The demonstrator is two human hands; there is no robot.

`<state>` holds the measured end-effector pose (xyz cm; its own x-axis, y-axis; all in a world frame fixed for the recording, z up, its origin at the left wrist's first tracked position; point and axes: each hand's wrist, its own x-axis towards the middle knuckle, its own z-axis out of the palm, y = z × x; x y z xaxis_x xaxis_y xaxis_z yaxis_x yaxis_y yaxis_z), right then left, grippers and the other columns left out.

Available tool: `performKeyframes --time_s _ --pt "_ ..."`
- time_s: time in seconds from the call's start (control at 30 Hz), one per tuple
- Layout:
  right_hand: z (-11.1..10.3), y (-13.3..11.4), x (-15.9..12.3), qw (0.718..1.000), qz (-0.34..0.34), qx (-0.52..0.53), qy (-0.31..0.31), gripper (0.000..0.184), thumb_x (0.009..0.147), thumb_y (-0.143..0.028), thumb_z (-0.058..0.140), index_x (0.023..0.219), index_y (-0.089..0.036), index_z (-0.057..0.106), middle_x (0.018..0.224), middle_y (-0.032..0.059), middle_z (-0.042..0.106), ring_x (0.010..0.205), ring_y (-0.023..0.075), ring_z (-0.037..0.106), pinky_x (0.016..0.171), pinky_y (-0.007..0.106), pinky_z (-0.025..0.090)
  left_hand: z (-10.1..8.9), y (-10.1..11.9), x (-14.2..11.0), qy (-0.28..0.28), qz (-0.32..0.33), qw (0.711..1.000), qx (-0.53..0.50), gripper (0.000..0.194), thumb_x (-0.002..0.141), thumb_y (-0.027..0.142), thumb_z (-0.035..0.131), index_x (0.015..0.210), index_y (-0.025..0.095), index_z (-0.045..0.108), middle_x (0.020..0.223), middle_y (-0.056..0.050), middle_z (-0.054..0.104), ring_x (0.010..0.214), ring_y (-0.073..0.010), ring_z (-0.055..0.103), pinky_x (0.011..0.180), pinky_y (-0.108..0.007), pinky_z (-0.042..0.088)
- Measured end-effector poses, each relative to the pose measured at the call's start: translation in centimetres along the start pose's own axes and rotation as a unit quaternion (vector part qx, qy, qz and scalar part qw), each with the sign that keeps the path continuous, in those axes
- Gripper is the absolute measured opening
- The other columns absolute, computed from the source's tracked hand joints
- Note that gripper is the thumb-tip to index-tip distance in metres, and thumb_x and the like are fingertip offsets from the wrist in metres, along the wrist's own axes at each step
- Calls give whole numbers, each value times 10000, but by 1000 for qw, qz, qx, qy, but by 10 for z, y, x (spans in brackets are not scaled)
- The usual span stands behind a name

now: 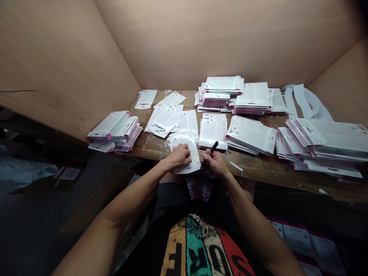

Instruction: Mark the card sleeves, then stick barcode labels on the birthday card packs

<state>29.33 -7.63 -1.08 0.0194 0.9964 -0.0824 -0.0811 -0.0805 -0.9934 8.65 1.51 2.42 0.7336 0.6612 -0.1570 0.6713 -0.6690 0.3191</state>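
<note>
And we're looking right down at the desk (258,170), where the left grip (180,156) sits palm-down on a white die-cut card (186,140), fingers curled, pinning it flat rather than pinching it up! The card lies at the desk's front edge, running out ahead of that grip and along its right side. Over to the right, the right grip (214,163) is closed firmly around a black marker (214,147), the barrel sticking up past the knuckles and the tip hidden behind the fingers, just beside the card's right edge. Straight ahead of the grips stands a neat stack of printed cards (212,131), with a thicker pink-edged stack (250,135) just right of it. Further right, well away from the right grip, there's a big spread pile of cards (322,142), while a pink-edged pile (114,131) waits well left of the left grip. Loose cards (168,117) fan out just ahead of the left grip, and a thin white strip (235,166) lies near the right grip. Beyond everything, a white plastic band (306,103) curls against the plywood wall (184,42).
</note>
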Motion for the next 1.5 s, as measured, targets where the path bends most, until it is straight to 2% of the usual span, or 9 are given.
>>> performKeyframes --time_s 0.37,0.67,0.8,0.97,1.03,1.1,1.2,1.37,1.5 --pt "-1 2 -5 998 -58 -14 2 410 875 -589 657 722 -217 581 609 -24 520 559 140 446 543 269 359 -16 11 -2 -43 -23 999 13 210 935 390 658 964 193 725 1165 -116 630 1107 -298 602 913 -417 516" --pt "1 3 0 973 -133 -177 -67 291 909 -397 545 731 -216 687 703 27 639 674 196 550 678 309 407 13 53 -13 16 -105 991 79 207 964 151 482 1067 145 661 1230 -187 598 1154 -339 542 984 -519 482" --pt "10 3 1 934 -176 -299 -85 329 930 -334 545 619 -229 560 632 37 596 606 189 487 646 322 338 -4 25 -33 78 -192 975 77 212 930 88 485 1038 141 660 1133 -158 632 1086 -285 572 1033 -444 470" --pt "10 5 3 923 -177 -331 -78 420 963 -398 510 579 -238 450 571 27 534 554 173 423 612 333 268 -31 -6 -93 196 -335 916 104 299 976 104 393 1111 86 659 1157 -231 607 1148 -370 579 1043 -571 443" --pt "9 6 3 925 -177 -325 -78 423 965 -421 501 587 -238 450 566 21 523 552 171 418 604 330 255 -23 3 -102 200 -308 925 101 270 997 163 444 1122 138 682 1226 -195 617 1187 -335 589 1068 -516 462" --pt "9 5 2 927 -180 -320 -77 413 963 -428 495 599 -235 468 574 19 528 559 172 432 604 325 253 -5 18 -98 175 -200 961 80 232 979 259 586 1177 203 694 1323 -135 620 1251 -289 581 1098 -440 474" --pt "11 5 -1 929 -185 -312 -71 389 959 -421 489 623 -225 510 594 20 549 574 175 468 608 316 262 19 34 -81 131 -59 989 35 402 898 373 756 1268 237 677 1433 -113 589 1320 -295 541 1118 -451 470" --pt "15 6 0 934 -182 -305 -45 375 925 -428 528 614 -219 521 603 18 544 590 168 457 605 301 263 28 35 -72 118 -63 990 34 252 912 364 749 1135 251 721 1394 -103 594 1287 -318 520 1019 -495 497" --pt "16 6 3 935 -167 -310 -31 369 914 -422 529 610 -212 514 584 4 516 583 156 430 587 289 250 25 29 -79 108 -5 994 13 112 959 310 694 1015 215 708 1239 -94 648 1170 -293 546 1000 -464 496"
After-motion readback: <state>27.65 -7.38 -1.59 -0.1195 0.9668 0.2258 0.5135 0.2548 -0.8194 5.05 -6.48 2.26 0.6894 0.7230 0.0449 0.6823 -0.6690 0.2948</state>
